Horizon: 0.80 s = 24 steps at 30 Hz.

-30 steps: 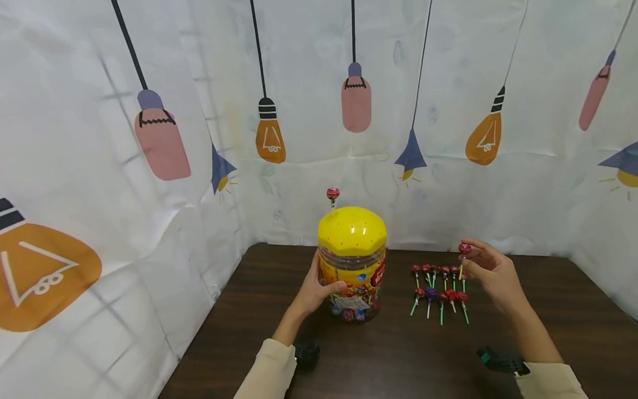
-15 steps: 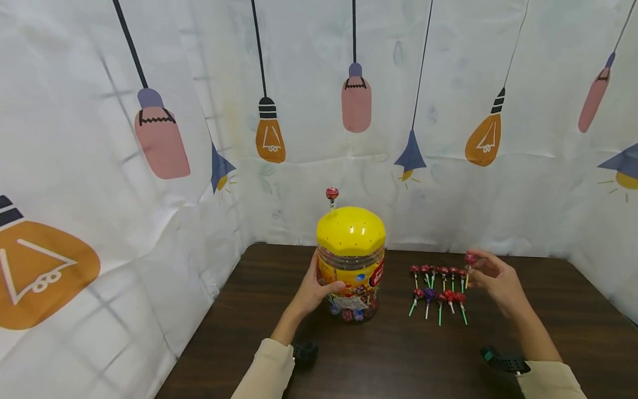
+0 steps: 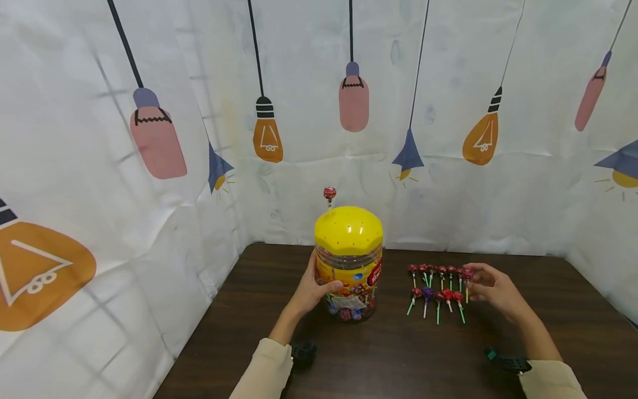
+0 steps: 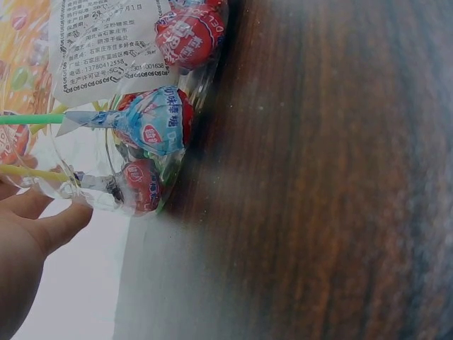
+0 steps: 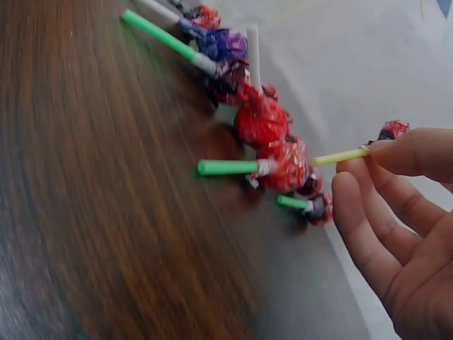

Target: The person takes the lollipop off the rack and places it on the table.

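Note:
My left hand (image 3: 310, 290) grips the left side of a clear plastic jar (image 3: 349, 302) with a domed yellow lid (image 3: 349, 230). Wrapped lollipops show through its lower wall, a blue-wrapped lollipop (image 4: 159, 120) among them. At the far right of two lollipop rows, my right hand (image 3: 498, 291) pinches a lollipop (image 5: 342, 156) with a yellow stick and red wrapper between thumb and fingers. In the right wrist view it is held just above the tabletop, beside the back row. A purple lollipop (image 3: 427, 293) lies in the front row among red ones.
One red lollipop (image 3: 329, 193) rises behind the jar's lid; what holds it up is hidden. The dark wooden table (image 3: 389, 360) ends at a white curtain (image 3: 299, 188) printed with lamps, behind and at the left.
My right hand has lowered the yellow-stick lollipop towards the right end of the back row. The left hand has stayed on the jar.

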Each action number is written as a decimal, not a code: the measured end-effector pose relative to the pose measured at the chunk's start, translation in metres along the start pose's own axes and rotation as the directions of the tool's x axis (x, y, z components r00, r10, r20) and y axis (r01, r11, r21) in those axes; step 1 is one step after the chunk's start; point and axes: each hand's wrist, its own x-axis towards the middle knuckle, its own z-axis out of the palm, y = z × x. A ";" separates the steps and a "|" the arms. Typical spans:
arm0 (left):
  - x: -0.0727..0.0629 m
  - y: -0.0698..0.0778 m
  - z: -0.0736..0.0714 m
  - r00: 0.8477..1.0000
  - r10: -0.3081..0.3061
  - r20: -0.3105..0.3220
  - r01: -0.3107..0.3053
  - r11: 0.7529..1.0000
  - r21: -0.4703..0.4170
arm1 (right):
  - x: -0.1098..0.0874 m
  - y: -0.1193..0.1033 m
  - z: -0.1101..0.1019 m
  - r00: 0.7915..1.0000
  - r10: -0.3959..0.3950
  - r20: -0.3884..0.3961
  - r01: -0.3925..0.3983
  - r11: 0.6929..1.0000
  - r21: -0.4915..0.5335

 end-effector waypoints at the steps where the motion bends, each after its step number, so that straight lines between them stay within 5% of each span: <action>1: 0.000 0.000 0.000 1.000 0.002 0.000 -0.002 1.000 0.001 | -0.001 0.001 -0.001 1.000 0.008 0.009 -0.008 1.000 -0.007; 15: 0.001 -0.002 -0.001 1.000 0.011 0.001 -0.011 1.000 -0.008 | -0.005 0.016 -0.007 0.986 0.124 0.115 -0.121 0.992 -0.034; 24: 0.001 -0.001 0.000 1.000 -0.001 -0.006 0.001 1.000 0.003 | -0.004 0.020 -0.009 0.981 0.109 0.158 -0.095 0.991 -0.095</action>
